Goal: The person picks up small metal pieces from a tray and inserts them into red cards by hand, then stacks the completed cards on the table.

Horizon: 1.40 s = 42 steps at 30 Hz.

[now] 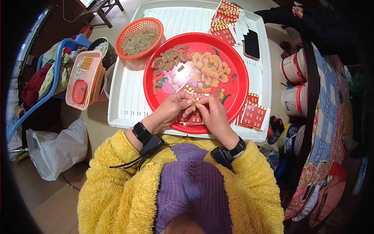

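Note:
My left hand (174, 109) and my right hand (213, 113) meet over the near part of a round red tray (238, 74) with a flower print. Fingertips of both are pinched together on something too small to make out. Under and just beyond them lies a red card (189, 89) with a row of gold round tops, partly hidden by my fingers. Short tan, see-through tubes (170, 58) are heaped at the tray's far left, a few of them lying loose. Right of my right hand, several red cards (255, 115) with gold tops overlap at the tray's edge.
An orange basket (120, 41) of similar tubes stands at the back left of the white table (128, 85). More red cards (224, 34) and a black phone (251, 45) lie back right. A pink bin (70, 91) stands left; white buckets (294, 99) stand right, near a seated person.

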{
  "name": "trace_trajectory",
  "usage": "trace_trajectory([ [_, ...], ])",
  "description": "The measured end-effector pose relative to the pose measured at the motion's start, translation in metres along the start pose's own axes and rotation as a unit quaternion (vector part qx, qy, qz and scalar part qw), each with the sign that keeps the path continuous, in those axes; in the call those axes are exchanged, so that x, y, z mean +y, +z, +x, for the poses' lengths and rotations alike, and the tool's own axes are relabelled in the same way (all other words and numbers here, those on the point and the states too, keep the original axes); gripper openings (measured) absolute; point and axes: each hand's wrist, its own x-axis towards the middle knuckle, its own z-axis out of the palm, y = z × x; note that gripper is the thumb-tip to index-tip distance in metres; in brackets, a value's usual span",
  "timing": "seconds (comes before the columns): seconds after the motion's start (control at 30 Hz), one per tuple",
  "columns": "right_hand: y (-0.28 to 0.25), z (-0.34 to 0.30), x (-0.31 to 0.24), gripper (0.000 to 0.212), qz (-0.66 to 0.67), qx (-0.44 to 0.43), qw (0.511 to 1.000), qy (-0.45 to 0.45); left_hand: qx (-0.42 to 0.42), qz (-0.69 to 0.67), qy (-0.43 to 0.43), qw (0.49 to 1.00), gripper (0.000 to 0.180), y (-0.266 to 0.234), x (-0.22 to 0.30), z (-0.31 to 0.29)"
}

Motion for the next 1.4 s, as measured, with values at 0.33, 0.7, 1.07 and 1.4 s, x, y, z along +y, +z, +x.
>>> trace_trajectory([
  [0.33, 0.004, 0.011, 0.004, 0.013, -0.119, 0.002, 0.991, -0.061, 0.159, 0.24, 0.272, 0.918, 0.013, -0.039, 0.091, -0.001],
  [0.7, 0.011, 0.014, 0.001, 0.012, -0.223, -0.015, 0.966, -0.127, 0.226, 0.675, 0.365, 0.601, 0.013, -0.035, 0.087, 0.038],
  [1.07, 0.012, 0.014, 0.004, 0.013, -0.222, 0.001, 0.964, -0.145, 0.16, 0.619, 0.291, 0.712, 0.016, -0.008, 0.053, 0.027],
  [1.4, 0.015, 0.015, 0.002, 0.011, -0.237, 0.01, 0.963, -0.126, 0.111, 0.417, 0.164, 0.887, 0.009, -0.002, -0.003, -0.015],
])
